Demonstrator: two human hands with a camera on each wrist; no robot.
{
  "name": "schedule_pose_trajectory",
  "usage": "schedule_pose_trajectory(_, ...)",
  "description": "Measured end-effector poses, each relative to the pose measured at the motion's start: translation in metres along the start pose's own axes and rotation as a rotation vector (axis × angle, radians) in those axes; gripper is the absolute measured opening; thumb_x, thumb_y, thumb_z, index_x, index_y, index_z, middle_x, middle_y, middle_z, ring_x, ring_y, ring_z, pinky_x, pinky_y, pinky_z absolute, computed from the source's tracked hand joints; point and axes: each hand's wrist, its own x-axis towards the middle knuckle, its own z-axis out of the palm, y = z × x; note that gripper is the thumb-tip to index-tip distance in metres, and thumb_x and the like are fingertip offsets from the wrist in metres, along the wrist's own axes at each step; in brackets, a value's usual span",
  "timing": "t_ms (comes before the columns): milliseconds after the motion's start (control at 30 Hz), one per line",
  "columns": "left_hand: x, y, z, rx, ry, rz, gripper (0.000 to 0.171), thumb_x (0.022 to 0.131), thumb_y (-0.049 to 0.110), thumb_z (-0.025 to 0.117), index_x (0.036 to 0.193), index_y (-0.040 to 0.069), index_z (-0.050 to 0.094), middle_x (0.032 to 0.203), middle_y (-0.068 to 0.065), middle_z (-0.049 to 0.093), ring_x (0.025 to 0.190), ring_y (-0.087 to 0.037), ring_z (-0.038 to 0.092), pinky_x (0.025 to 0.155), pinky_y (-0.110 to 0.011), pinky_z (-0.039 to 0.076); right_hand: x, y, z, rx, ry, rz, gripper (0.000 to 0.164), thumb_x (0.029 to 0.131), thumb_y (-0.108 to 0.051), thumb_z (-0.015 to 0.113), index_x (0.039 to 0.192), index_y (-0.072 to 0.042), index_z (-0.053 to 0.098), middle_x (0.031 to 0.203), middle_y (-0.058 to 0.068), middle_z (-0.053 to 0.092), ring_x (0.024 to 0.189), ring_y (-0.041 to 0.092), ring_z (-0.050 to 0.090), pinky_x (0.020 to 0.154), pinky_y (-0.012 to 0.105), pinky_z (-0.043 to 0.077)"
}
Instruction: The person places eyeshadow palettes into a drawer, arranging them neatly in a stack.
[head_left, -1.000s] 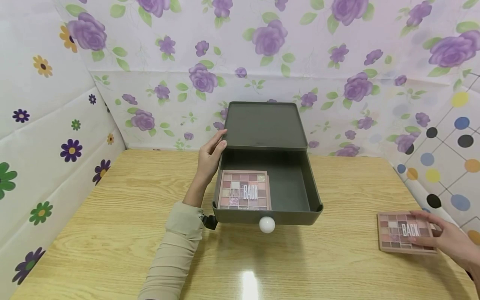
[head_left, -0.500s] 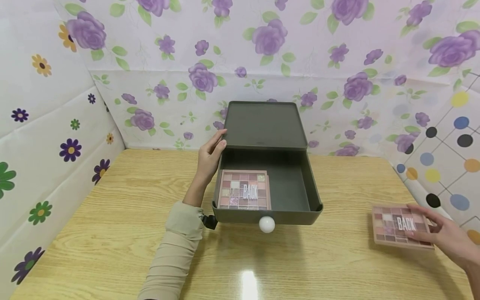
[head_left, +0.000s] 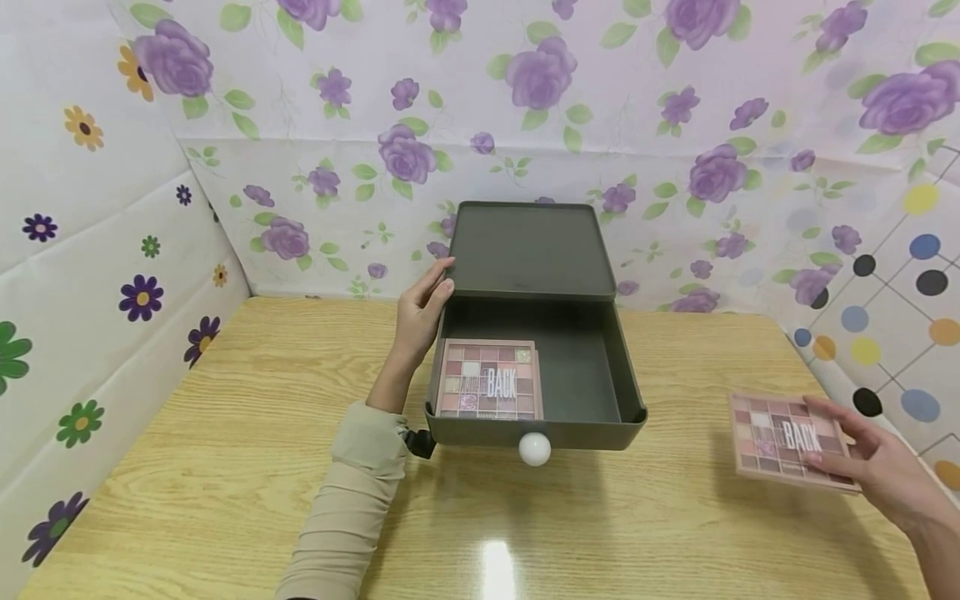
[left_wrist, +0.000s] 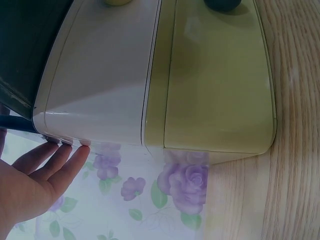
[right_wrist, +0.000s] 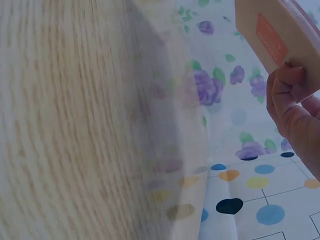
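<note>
A pink eyeshadow palette (head_left: pixel 780 440) marked "BACK" is in my right hand (head_left: pixel 892 479), thumb on its top and fingers underneath. It is held above the table at the right, its shadow falling below; the right wrist view shows its plain underside with an orange label (right_wrist: pixel 271 39). My left hand (head_left: pixel 420 323) rests its fingertips against the left side of a small drawer cabinet (head_left: pixel 532 250). The cabinet's dark grey top drawer (head_left: pixel 581 375) is pulled out. Inside, at the left, lies another pink eyeshadow palette (head_left: pixel 489 379), with bare drawer floor to its right.
A round white knob (head_left: pixel 534 449) sits on the drawer's front. Below that drawer, the left wrist view shows a whitish drawer (left_wrist: pixel 100 75) and a yellow-green drawer (left_wrist: pixel 220 80), both closed. The wooden table (head_left: pixel 225 467) meets flower-printed cloth (head_left: pixel 337 192) behind and beside it.
My right hand has lifted the eyeshadow palette off the table and moved it up and to the left. The left hand and the drawer have stayed where they were.
</note>
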Motion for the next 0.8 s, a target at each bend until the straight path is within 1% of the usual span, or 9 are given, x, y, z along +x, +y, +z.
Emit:
schedule_pose_trajectory(67, -0.001, 0.008, 0.001, 0.004, -0.006, -0.011, 0.040, 0.092, 0.009, 0.047, 0.130, -0.004, 0.049, 0.141, -0.018, 0.039, 0.130, -0.028, 0.036, 0.104, -0.033, 0.030, 0.001, -0.001, 0.003, 0.069, -0.039, -0.032, 0.070, 0.084, 0.022, 0.044, 0.140, -0.021, 0.040, 0.121, -0.012, 0.050, 0.088, 0.016, 0.064, 0.066, 0.027, 0.053)
schedule_pose_trajectory(100, -0.002, 0.013, 0.001, 0.004, -0.007, -0.021, 0.040, 0.092, 0.008, 0.046, 0.130, -0.005, 0.048, 0.141, -0.019, 0.038, 0.130, -0.030, 0.035, 0.104, -0.034, 0.030, 0.001, -0.002, 0.004, 0.083, -0.046, -0.040, 0.070, 0.084, 0.022, 0.044, 0.140, -0.020, 0.039, 0.122, -0.011, 0.050, 0.088, 0.016, 0.064, 0.066, 0.027, 0.053)
schedule_pose_trajectory(133, -0.002, 0.013, 0.001, 0.006, -0.008, -0.020, 0.041, 0.092, 0.008, 0.046, 0.130, -0.006, 0.048, 0.141, -0.020, 0.038, 0.130, -0.030, 0.035, 0.104, -0.034, 0.030, 0.002, -0.003, 0.006, 0.094, -0.049, -0.045, 0.070, 0.084, 0.022, 0.043, 0.140, -0.020, 0.039, 0.121, -0.010, 0.051, 0.088, 0.017, 0.065, 0.066, 0.027, 0.053)
schedule_pose_trajectory(233, -0.005, 0.026, 0.003, 0.013, -0.011, -0.031, 0.041, 0.092, 0.006, 0.045, 0.130, -0.009, 0.046, 0.141, -0.022, 0.037, 0.130, -0.033, 0.034, 0.105, -0.035, 0.030, 0.003, -0.008, 0.011, 0.115, -0.049, -0.057, 0.070, 0.084, 0.022, 0.042, 0.140, -0.019, 0.040, 0.120, -0.009, 0.052, 0.088, 0.016, 0.064, 0.066, 0.028, 0.053)
schedule_pose_trajectory(400, -0.006, 0.028, 0.004, 0.015, -0.010, -0.029, 0.041, 0.092, 0.006, 0.045, 0.130, -0.010, 0.046, 0.140, -0.022, 0.037, 0.130, -0.033, 0.034, 0.105, -0.034, 0.029, 0.006, -0.016, 0.019, 0.189, -0.063, -0.091, 0.069, 0.084, 0.024, 0.039, 0.140, -0.017, 0.040, 0.122, -0.006, 0.049, 0.089, 0.017, 0.064, 0.067, 0.028, 0.053)
schedule_pose_trajectory(633, -0.005, 0.027, 0.004, 0.013, -0.002, -0.025, 0.040, 0.092, 0.005, 0.045, 0.129, -0.010, 0.046, 0.140, -0.023, 0.037, 0.130, -0.033, 0.035, 0.104, -0.035, 0.030, 0.008, -0.028, 0.031, 0.229, -0.053, -0.108, 0.068, 0.086, 0.024, 0.037, 0.141, -0.016, 0.039, 0.126, -0.006, 0.042, 0.092, 0.015, 0.062, 0.069, 0.028, 0.053)
schedule_pose_trajectory(800, -0.005, 0.027, 0.004, 0.010, 0.000, -0.022, 0.040, 0.092, 0.004, 0.045, 0.128, -0.011, 0.046, 0.139, -0.023, 0.038, 0.129, -0.034, 0.035, 0.104, -0.035, 0.030, 0.011, -0.037, 0.039, 0.268, -0.099, -0.121, 0.068, 0.087, 0.023, 0.033, 0.143, -0.015, 0.035, 0.124, -0.001, 0.044, 0.092, 0.019, 0.063, 0.070, 0.028, 0.053)
